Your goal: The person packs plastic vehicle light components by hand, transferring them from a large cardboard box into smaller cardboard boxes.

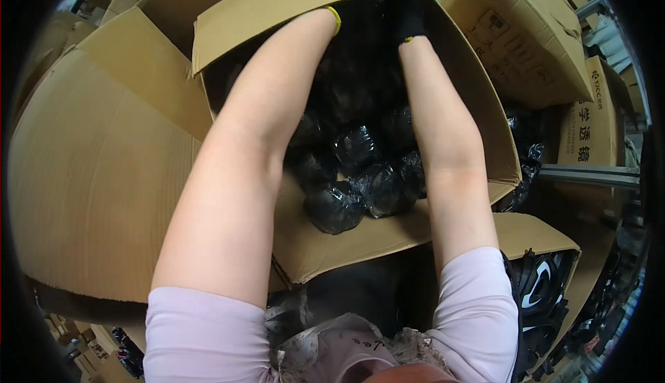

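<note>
Both my arms reach deep into a large open cardboard box. My left hand is at the far side, under the raised flap; only the yellow cuff of a glove shows, and the fingers are lost in shadow. To its right, my right hand wears a dark glove with a yellow edge, its fingers also hidden in the dark. What either hand touches cannot be made out. Several round bundles in shiny black plastic wrap lie in the box between my forearms, nearer to me than my hands.
A wide cardboard flap spreads out on the left. At the upper right stands a closed carton, with a narrower carton beyond it. A metal rail runs along the right. An open box of black items sits at the lower right.
</note>
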Demonstrator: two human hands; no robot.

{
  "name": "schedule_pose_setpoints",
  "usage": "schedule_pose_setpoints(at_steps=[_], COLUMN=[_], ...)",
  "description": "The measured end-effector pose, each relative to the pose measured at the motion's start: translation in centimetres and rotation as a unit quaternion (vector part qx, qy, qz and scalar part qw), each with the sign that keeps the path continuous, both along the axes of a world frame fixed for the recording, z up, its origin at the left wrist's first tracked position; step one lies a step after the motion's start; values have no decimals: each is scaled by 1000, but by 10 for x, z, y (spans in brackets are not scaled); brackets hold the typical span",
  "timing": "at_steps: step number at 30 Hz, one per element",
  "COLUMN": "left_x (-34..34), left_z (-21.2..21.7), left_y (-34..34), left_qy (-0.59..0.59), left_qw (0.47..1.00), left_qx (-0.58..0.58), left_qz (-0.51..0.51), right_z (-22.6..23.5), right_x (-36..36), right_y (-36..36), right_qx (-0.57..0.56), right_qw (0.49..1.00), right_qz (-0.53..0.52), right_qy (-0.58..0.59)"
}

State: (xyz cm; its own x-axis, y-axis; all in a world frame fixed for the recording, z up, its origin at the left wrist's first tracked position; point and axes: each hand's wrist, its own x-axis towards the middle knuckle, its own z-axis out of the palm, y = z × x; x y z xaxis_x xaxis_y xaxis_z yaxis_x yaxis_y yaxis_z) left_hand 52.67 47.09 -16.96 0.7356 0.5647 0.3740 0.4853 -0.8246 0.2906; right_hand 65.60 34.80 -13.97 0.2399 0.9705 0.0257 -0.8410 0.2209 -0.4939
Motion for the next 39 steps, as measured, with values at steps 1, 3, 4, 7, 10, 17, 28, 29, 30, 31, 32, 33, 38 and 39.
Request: schedule_pose_setpoints(at_steps=[1, 3, 4, 7, 10, 17, 28, 29, 30, 31, 32, 33, 38, 39], left_x=[57, 83, 54, 19, 15, -17, -186, -215, -250, -277, -292, -313, -378, -388], left_z=[24, 46, 46, 59, 100, 183, 352, 359, 358, 349, 332, 315, 253, 246], left_y=[-25, -43, -30, -53, -96, -244, -438, -460, -465, -491, -521, -547, -636, -645], left_qy=[-39, -59, -40, -29, -45, -293, -300, -224, -120, -158, -212, -182, -191, -195], left_qw=[998, 994, 996, 996, 991, 953, 850, 888, 939, 943, 938, 948, 919, 919], left_qx=[3, 14, 25, 44, 71, -14, 432, 380, 233, 201, 164, 148, -29, -33], left_qz=[-54, -90, -72, -73, -104, -69, -33, -132, -224, -215, -220, -214, -344, -341], right_z=[-22, -20, -3, 46, 55, 90, 195, 197, 188, 188, 194, 197, 178, 174], right_x=[63, 88, 46, -29, -25, -37, -96, -107, -122, -155, -182, -212, -279, -297], right_y=[-2, -11, -14, -33, -64, -179, -386, -410, -406, -405, -429, -455, -524, -533], right_qx=[41, 86, 54, -54, -99, 17, 254, 113, -30, -15, -9, -4, -91, -131], right_qw=[984, 947, 967, 940, 880, 929, 957, 974, 963, 964, 965, 964, 838, 806], right_qz=[-151, -276, -244, -334, -463, -370, 83, 53, 36, 62, 103, 148, 417, 439], right_qy=[-80, -140, -40, 41, 35, 5, -112, -188, -264, -259, -241, -222, -340, -374])
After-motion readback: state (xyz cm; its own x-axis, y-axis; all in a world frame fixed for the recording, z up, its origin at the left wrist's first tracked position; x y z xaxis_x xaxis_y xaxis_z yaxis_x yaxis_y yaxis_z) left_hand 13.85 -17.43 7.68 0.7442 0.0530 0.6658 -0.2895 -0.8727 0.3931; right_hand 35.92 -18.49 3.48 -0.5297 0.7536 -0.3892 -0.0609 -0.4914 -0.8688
